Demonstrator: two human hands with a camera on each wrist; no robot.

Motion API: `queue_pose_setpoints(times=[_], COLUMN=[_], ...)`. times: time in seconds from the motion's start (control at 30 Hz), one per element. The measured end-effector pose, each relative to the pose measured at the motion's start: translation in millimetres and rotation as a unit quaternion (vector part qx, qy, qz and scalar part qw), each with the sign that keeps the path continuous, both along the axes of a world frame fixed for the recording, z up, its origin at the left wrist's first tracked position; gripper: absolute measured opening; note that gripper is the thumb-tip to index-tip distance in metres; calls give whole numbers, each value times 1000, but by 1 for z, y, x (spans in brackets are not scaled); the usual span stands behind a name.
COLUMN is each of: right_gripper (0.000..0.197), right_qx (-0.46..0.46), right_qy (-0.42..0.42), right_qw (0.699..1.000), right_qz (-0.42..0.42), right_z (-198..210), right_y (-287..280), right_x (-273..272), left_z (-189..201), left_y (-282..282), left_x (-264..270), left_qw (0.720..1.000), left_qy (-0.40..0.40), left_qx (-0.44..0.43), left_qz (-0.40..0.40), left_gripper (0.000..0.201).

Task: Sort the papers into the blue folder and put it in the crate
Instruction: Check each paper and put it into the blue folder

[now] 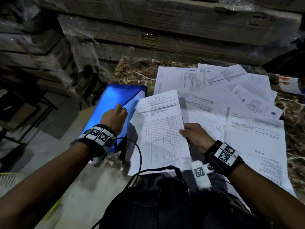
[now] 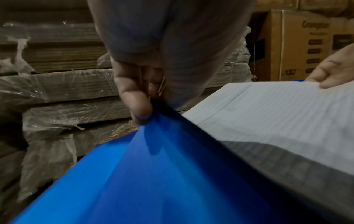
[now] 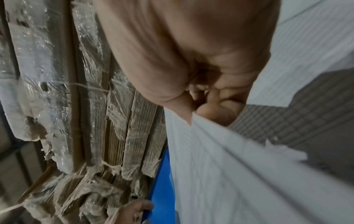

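Note:
A blue folder (image 1: 113, 103) lies at the left edge of the marble table (image 1: 132, 70), partly overhanging it. My left hand (image 1: 118, 113) pinches the edge of its front cover (image 2: 153, 174) and lifts it. My right hand (image 1: 191, 134) grips a printed sheet with a grid table (image 1: 161, 128) by its right edge, held beside the folder's opening. In the right wrist view the sheet (image 3: 220, 174) runs down from my fingers toward the folder (image 3: 161, 181). More loose papers (image 1: 231, 96) lie fanned over the table to the right. No crate shows in any view.
Wrapped stacks of flat cardboard (image 1: 165, 30) rise behind the table. A cardboard carton (image 2: 306, 45) stands at the back right. A white object with orange marks (image 1: 290, 85) sits at the table's right edge. Floor and a dark frame (image 1: 33, 113) lie to the left.

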State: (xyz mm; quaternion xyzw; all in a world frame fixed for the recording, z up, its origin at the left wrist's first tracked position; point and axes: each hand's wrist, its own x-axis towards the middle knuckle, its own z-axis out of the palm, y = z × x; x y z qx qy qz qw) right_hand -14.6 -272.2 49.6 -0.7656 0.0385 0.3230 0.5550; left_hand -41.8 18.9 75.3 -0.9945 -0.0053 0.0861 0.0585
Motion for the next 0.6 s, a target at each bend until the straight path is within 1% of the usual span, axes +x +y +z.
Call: queue_pose_setpoints(times=[0.1,0.2,0.3,0.4,0.47,0.5,0.6], right_gripper=[18,15,20,23,23,20,15], right_qx=[3,20,33,21,18,15,15], right_qy=[32,43,38,34,35,33,28], right_qw=[999,994,990,989,988,987,986], right_qz=[-27,-94,-135,-145,-150,-155,-163], right_z=[-4,-11,-19,-28,-31,-31,-29], right_y=[17,29,36,38,35,32,25], right_x=[7,14,14,7,3,1,-4], left_z=[-2,-9,-15,-20,-22,-24,-27], left_y=[4,8,9,8,6,5,5], left_x=[-10,-21,-29,-38,-46,-49,-56], left_qw=[1000,998,997,996,996,996,995], left_qy=[5,10,-4,-12,-5,-1,53], left_qx=[-23,-61,-76,-87,-78,-74,-71], left_qz=[6,-3,7,23,36,45,52], left_gripper=[19,21,18,16,16,21,50])
